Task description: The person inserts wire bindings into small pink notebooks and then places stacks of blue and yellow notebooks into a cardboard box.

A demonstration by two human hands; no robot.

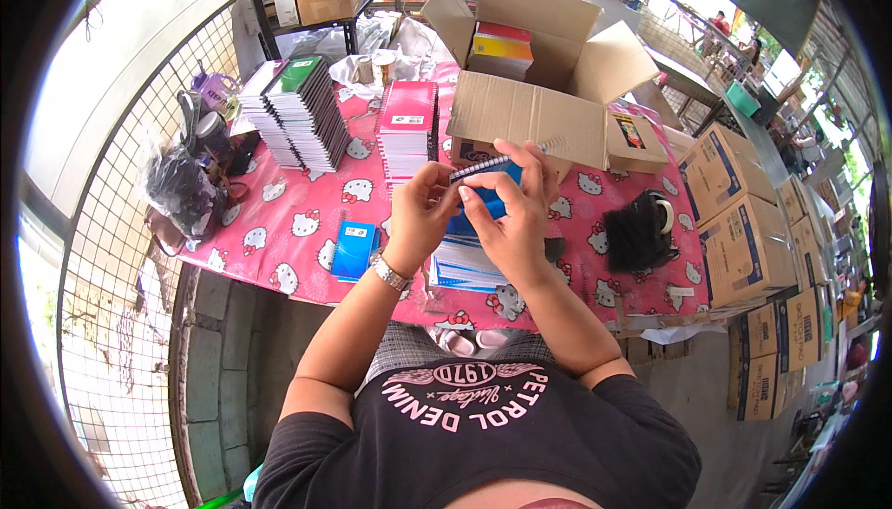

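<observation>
A blue-covered spiral notebook (505,175) is raised in front of me, its dark coil edge turned up toward me. My left hand (423,214) pinches the left end of that edge between thumb and fingers. At the other side my right hand (520,221) grips the notebook, thumb and fingertip close to the coil; a loose-looking wire coil end (556,146) sticks out past its fingers. Directly below both hands lies a stack of white-paged, blue-covered notebooks (467,265). To the left of my left wrist rests a small pile of blue spiral notebooks (355,251).
Tall stacks of notebooks (295,114) and pink-covered notebooks (409,123) stand left on the pink patterned tablecloth (307,223). An open cardboard box (530,105) holding notebooks sits beyond my hands. A black furry item (636,235) lies right, beside stacked cartons (743,240). Bags (186,189) crowd the left edge.
</observation>
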